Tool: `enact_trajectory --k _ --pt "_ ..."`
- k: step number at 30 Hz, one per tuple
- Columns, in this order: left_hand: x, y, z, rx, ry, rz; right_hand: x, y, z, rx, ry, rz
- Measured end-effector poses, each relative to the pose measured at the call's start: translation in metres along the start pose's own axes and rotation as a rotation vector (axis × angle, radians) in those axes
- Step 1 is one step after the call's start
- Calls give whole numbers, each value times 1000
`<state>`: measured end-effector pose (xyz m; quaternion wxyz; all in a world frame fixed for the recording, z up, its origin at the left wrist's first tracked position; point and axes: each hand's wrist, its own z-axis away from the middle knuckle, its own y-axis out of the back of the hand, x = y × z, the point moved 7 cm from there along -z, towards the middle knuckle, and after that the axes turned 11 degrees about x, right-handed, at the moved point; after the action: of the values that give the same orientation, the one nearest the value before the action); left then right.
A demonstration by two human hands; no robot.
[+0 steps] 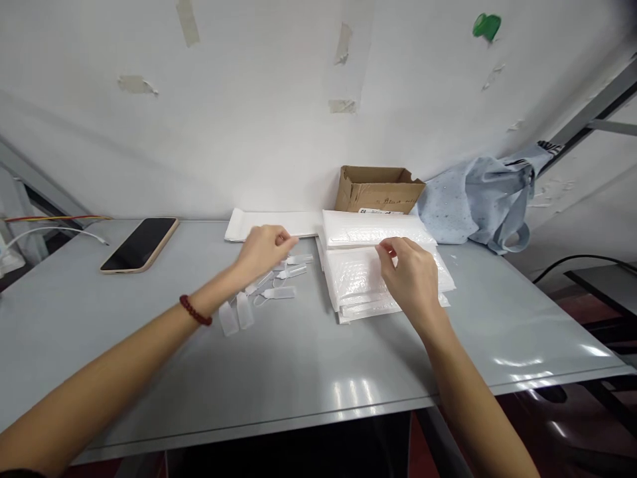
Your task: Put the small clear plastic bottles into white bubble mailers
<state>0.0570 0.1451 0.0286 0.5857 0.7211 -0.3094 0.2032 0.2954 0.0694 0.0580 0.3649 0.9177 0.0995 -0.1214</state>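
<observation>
My left hand (pixel 265 252) is closed, thumb and fingers pinched together, above several small clear plastic pieces with thin loops (pixel 279 292); anything between its fingertips is hidden. A dark red bead bracelet (pixel 195 310) circles that wrist. Over a stack of white bubble mailers (pixel 355 275) is my right hand (pixel 413 275), also closed. Its thumb and forefinger pinch at the opening edge of the top mailer, just below the raised flap (pixel 375 227).
Behind the mailers stands an open cardboard box (pixel 381 192). A light blue cloth bag (pixel 478 199) slumps to its right. More white mailers (pixel 279 222) lie along the wall. A phone (pixel 142 245) and a white cable (pixel 54 230) are on the table's left side.
</observation>
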Motion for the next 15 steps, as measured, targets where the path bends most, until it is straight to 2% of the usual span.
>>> enact_trajectory --k 2,5,7,10,15 --pt "-13 7 -24 19 -181 -331 -1 0 1 1 5 -6" --pt "-35 6 -50 -2 -252 -423 -2 -4 2 -12 14 13" --pt "-41 3 -59 -14 -295 -459 -2 -6 3 -24 18 29" --pt "-40 -2 -61 -42 -392 -526 -2 -6 4 -29 29 35" --pt "-32 -15 -51 -126 -538 -636 -3 -4 4 -28 33 45"
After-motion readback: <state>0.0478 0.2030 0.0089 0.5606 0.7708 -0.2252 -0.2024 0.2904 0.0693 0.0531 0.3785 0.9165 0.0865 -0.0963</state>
